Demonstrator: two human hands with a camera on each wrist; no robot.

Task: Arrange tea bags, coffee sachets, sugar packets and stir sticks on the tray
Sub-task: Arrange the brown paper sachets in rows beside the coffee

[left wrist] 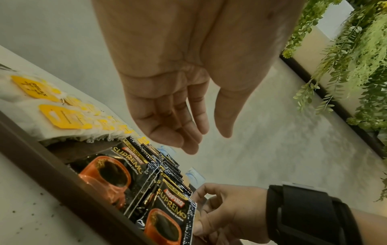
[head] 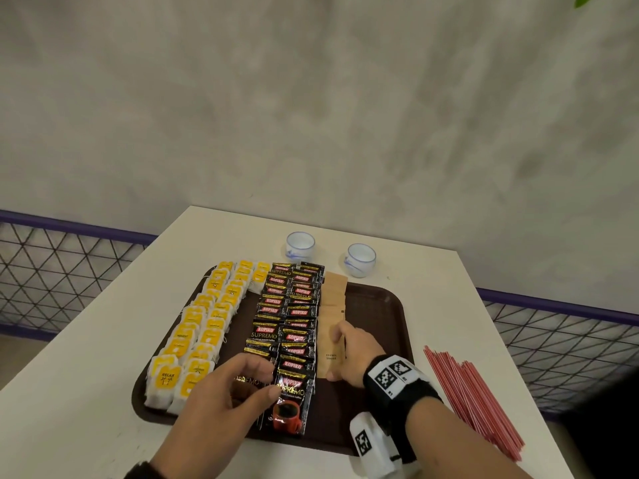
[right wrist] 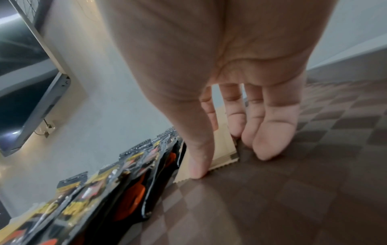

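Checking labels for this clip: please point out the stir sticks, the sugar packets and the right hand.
stir sticks [head: 473, 395], head view, middle of the red bundle on the table.
sugar packets [head: 332, 299], head view, upper part of the brown row.
right hand [head: 356, 350], head view, back of the hand.

Two small cups [head: 300, 244] [head: 360, 259] on white table [head: 449, 305].

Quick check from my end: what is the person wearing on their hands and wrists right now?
Both hands are bare, with no gloves or sleeves visible. The right hand has a wide black strap around the wrist carrying white blocks printed with black-and-white square fiducial markers; a white camera housing with another marker hangs below it. The left hand shows only a dark band at the wrist, mostly cut off by the frame.
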